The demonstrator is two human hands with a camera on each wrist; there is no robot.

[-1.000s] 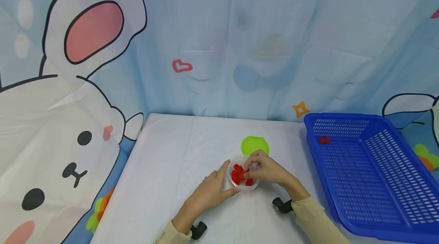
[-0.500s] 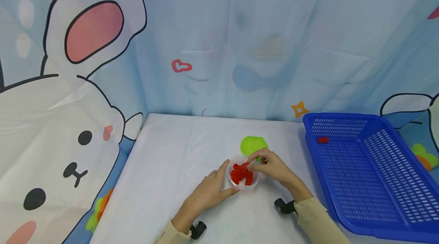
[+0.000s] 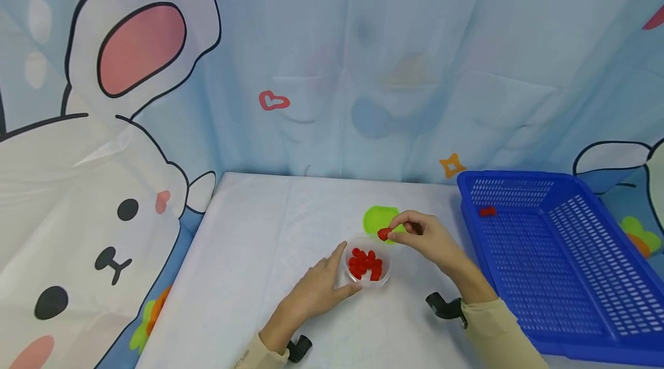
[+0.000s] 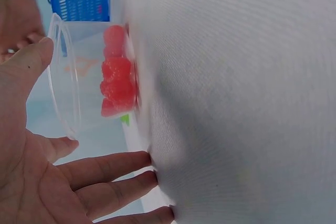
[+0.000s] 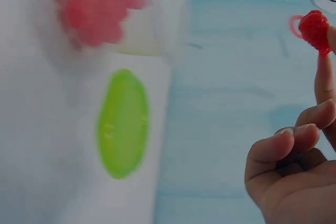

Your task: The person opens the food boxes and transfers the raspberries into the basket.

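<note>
A clear plastic cup [image 3: 386, 274] on the white table holds several small red pieces [image 3: 365, 265]. My left hand [image 3: 316, 288] touches its rim at the left with thumb and index finger, the other fingers spread down to the tablecloth in the left wrist view. Above and behind the cup, my right hand [image 3: 425, 236] pinches a small red bumpy piece [image 5: 314, 29] with a thin loop between thumb and index finger. Under it on the table lies a bright green lid [image 3: 378, 219], partly covered by the right hand in the head view.
A large blue plastic basket [image 3: 510, 305] stands along the right side, with a red piece [image 3: 487, 211] in its back left corner. A printed cloth [image 3: 321, 69] hangs behind the table. Black wrist camera mounts [image 3: 446, 305] stick out beside both wrists.
My right hand has lifted a red piece out of the cup and moved up and to the right with it, over the green lid. The left hand stays at the cup.
</note>
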